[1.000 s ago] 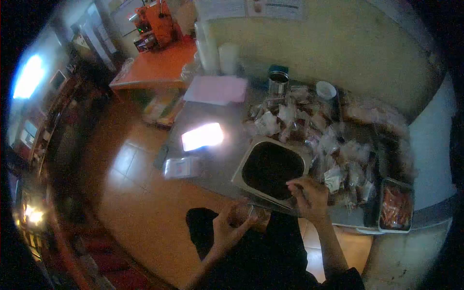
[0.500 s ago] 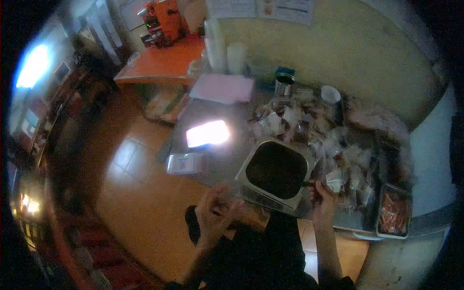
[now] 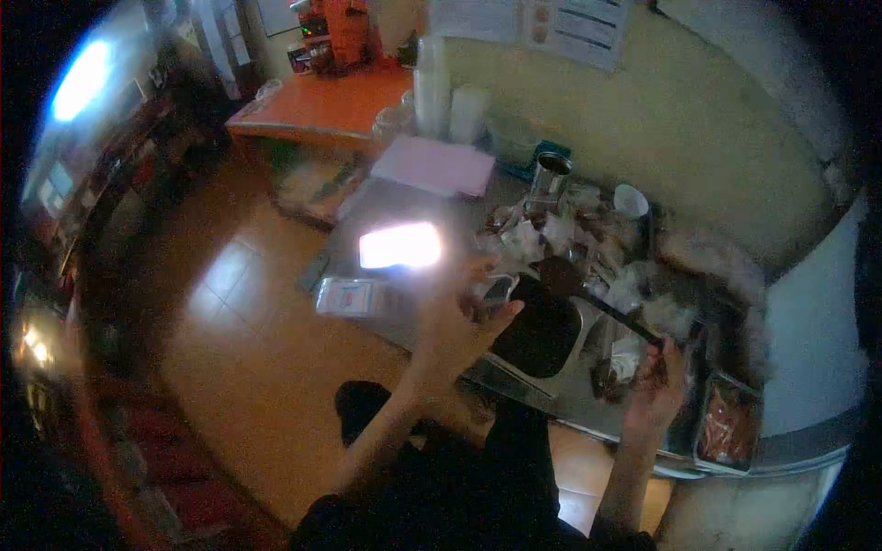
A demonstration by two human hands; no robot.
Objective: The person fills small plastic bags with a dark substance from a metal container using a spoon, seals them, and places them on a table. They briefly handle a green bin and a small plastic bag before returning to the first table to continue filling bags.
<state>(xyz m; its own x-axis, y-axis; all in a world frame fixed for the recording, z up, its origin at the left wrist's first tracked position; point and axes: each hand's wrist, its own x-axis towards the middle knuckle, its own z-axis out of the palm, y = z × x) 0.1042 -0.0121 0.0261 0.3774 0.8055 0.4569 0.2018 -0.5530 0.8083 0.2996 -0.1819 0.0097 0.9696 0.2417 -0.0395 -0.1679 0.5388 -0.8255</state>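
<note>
My right hand point(image 3: 657, 390) is closed round the end of a dark, long-handled ladle point(image 3: 606, 308). The ladle's dark bowl is raised over the upper right edge of a square metal pan point(image 3: 577, 354) with dark contents. My left hand point(image 3: 450, 335) reaches over the pan's left side, its fingers curled about a small clear, whitish piece that looks like a plastic bag point(image 3: 497, 290). Blur hides how the fingers grip it. Behind the pan and to its right lie many small clear bags point(image 3: 528, 237) in a heap.
A glowing screen point(image 3: 401, 246) and a flat clear packet point(image 3: 349, 297) lie on the metal table. Farther back are a pink sheet point(image 3: 434, 165), an open can point(image 3: 551, 174) and stacked cups point(image 3: 432, 92). A tray of reddish-brown packets point(image 3: 729, 427) stands at right.
My right hand has moved right, and the ladle's bowl has come up out of the pan. My left hand has moved up and right, from the table's front edge to over the pan.
</note>
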